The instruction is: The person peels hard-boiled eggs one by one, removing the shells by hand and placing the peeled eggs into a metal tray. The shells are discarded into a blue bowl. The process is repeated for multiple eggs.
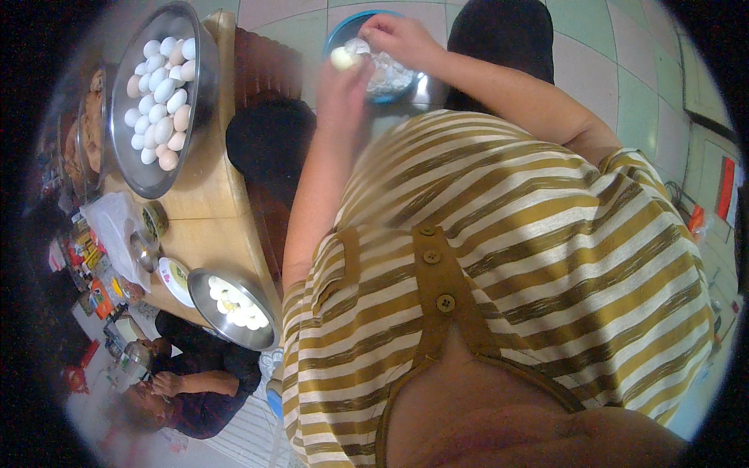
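Observation:
My left hand (345, 82), partly blurred, holds a partly peeled egg (345, 58) with shell still on one side. Close beside it, my right hand (404, 40) has its thumb and fingertips at the loose shell (357, 45). Both hands are over a blue-rimmed basin (342, 26) on the floor, which holds many white shell pieces (389, 75). On the wooden table (205, 199) at the left, a large metal bowl (198, 111) holds many unpeeled eggs (158, 88). A smaller metal bowl (266, 336) at the table's near corner holds several peeled white eggs (240, 307).
A plate (175, 284), a container of green food (155, 219), a metal ladle or small bowl (142, 253) and a plastic bag (111, 228) lie between the bowls. Another person (205, 392) sits past the table at lower left. Packets crowd the table's far side.

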Motion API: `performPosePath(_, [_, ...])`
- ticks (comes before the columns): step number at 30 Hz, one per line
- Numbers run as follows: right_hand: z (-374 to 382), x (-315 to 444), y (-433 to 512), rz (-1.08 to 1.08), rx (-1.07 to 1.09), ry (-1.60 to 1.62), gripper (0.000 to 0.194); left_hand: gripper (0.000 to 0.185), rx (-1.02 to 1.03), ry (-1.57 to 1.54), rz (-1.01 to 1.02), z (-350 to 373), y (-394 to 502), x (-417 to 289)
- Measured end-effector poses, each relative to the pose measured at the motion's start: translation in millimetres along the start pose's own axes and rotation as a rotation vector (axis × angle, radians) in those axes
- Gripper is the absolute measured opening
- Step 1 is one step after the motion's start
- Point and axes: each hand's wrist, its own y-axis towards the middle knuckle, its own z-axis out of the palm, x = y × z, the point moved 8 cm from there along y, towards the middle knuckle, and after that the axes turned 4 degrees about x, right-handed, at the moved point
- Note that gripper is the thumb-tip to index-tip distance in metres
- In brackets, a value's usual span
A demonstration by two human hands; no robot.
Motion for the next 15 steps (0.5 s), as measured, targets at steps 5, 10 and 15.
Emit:
performPosePath(5, [-7, -6, 7, 0.065, 0.052, -0.221, 0.036, 0.042, -0.035, 0.074, 0.057, -6, 3, -1])
performPosePath(10, [-9, -18, 9, 0.049, -0.018, -0.074, 0.030, 0.038, -0.051, 0.171, 0.103, -6, 5, -4])
performPosePath(15, [6, -14, 10, -0.067, 0.060, -0.246, 0.049, 0.031, -0.034, 0.093, 0.131, -1, 5, -7])
